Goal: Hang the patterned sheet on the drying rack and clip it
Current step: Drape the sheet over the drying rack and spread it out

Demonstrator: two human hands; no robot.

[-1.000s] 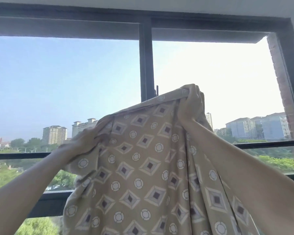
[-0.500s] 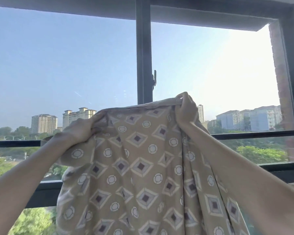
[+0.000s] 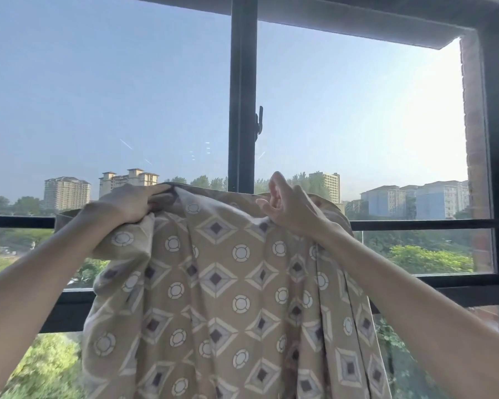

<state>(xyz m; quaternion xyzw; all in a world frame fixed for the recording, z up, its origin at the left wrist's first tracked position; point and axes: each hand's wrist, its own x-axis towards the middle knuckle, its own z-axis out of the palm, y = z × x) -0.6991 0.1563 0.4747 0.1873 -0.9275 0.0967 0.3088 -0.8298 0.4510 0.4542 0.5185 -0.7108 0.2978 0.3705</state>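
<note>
our left hand point(image 3: 130, 204) grips the patterned sheet point(image 3: 222, 283) by its top edge at the window point(image 3: 242, 82); our right hand point(image 3: 290, 208) rests there, fingers spread loose.

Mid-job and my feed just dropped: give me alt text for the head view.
A tan patterned sheet is held up before a dark-framed window: the left hand grips its top edge, and the right hand touches that edge with fingers loose. Buildings and trees lie outside.
</note>
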